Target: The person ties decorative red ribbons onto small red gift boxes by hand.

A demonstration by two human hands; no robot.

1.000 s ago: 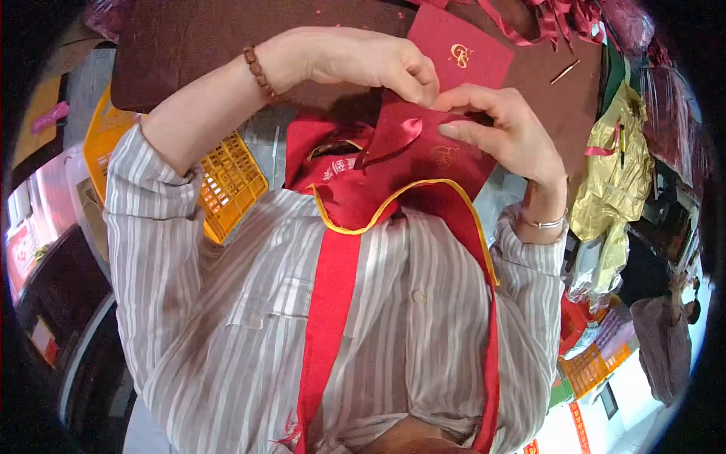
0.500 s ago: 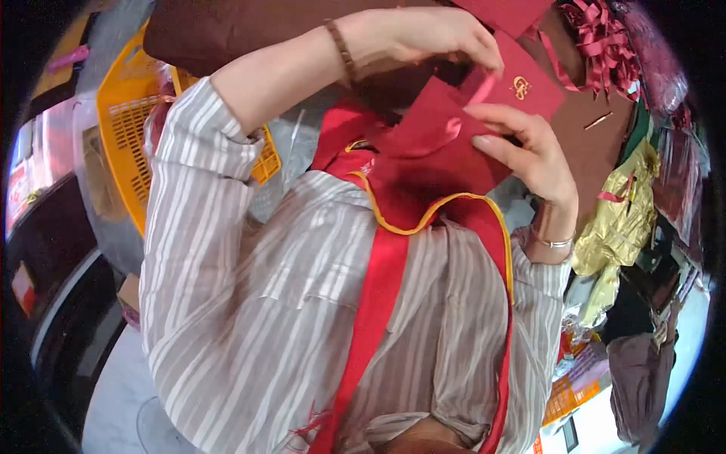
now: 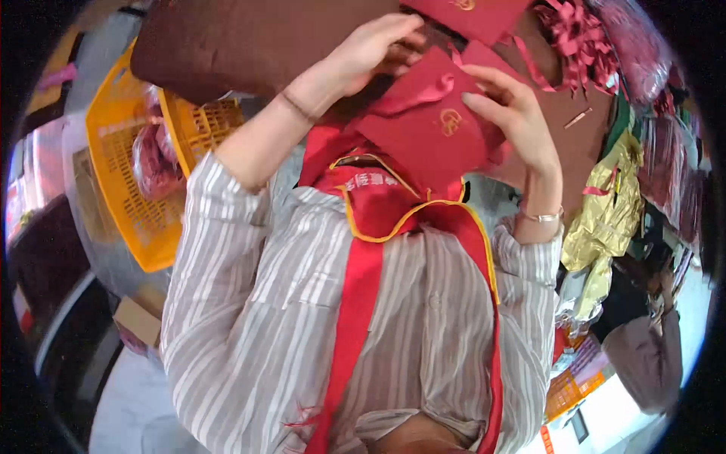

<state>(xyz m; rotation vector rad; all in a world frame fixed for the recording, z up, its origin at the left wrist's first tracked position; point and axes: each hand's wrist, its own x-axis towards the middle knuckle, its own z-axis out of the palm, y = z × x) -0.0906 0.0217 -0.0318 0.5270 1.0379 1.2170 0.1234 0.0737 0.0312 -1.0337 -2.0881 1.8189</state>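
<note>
A flat red paper bag [image 3: 423,135] with a gold emblem tilts in front of me, a glossy pink-red ribbon [image 3: 423,97] lying across its upper part. Its upper right edge is between the thumb and fingers of my right hand [image 3: 513,113]. To its upper left, my left hand [image 3: 378,54] is raised with the fingers apart and bent, and I see nothing in it. Another red piece [image 3: 476,60] shows behind the bag, partly covered. More red pieces with gold emblems [image 3: 484,19] lie at the far edge of the view.
Loose red ribbons [image 3: 578,38] are heaped on the brown table [image 3: 556,136] at the far right. Crumpled gold wrapping [image 3: 605,216] hangs beside it. An orange plastic basket [image 3: 113,144] with wrapped red goods stands on my left. I wear a red apron [image 3: 363,280] with yellow trim.
My left hand has let go of the ribbon and moved left, away from the bag. The bag has tilted, so its gold emblem now faces up. My right hand still holds it.
</note>
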